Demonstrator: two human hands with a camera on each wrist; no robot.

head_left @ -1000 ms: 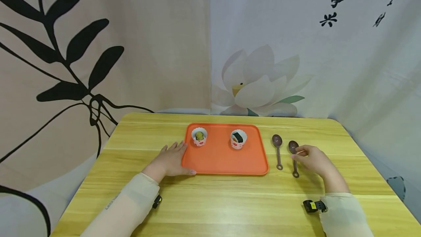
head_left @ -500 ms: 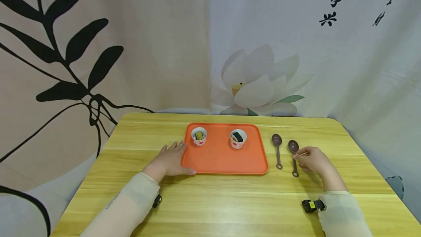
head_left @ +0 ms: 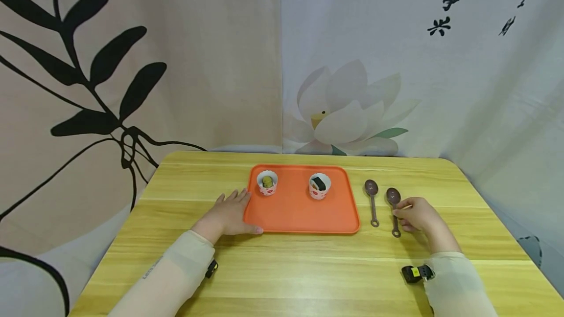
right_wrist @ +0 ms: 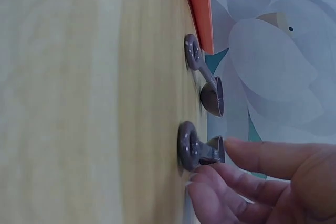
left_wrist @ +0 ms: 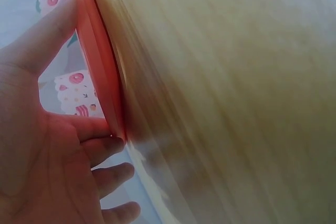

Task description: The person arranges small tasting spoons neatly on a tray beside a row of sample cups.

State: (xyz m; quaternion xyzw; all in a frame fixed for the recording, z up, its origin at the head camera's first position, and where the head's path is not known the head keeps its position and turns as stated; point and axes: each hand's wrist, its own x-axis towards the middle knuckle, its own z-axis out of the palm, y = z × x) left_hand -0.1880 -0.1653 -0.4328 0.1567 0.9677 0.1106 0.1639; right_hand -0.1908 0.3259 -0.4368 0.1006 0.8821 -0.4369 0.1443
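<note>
An orange tray (head_left: 304, 216) lies on the table with two small patterned paper cups standing in it. The left cup (head_left: 267, 190) holds something green, and the right cup (head_left: 318, 194) a black-and-white piece that looks like sushi. My left hand (head_left: 229, 216) rests against the tray's left edge and front corner, fingers spread; the left wrist view has its fingertips touching the rim. Two brown spoons lie right of the tray. At the outer spoon (head_left: 393, 196), my right hand (head_left: 416, 216) pinches the handle between thumb and fingers. The inner spoon (head_left: 371, 189) lies untouched.
The wooden table (head_left: 282, 273) reaches back to a printed curtain (head_left: 352, 38). Between the tray's right edge and the outer spoon lies the inner spoon, parallel to it. A dark wrist device (head_left: 416, 274) sits at my right sleeve.
My right hand has come slightly lower, its thumb and fingers closing at the outer spoon's handle. Left hand, tray, cups and spoons have stayed in place.
</note>
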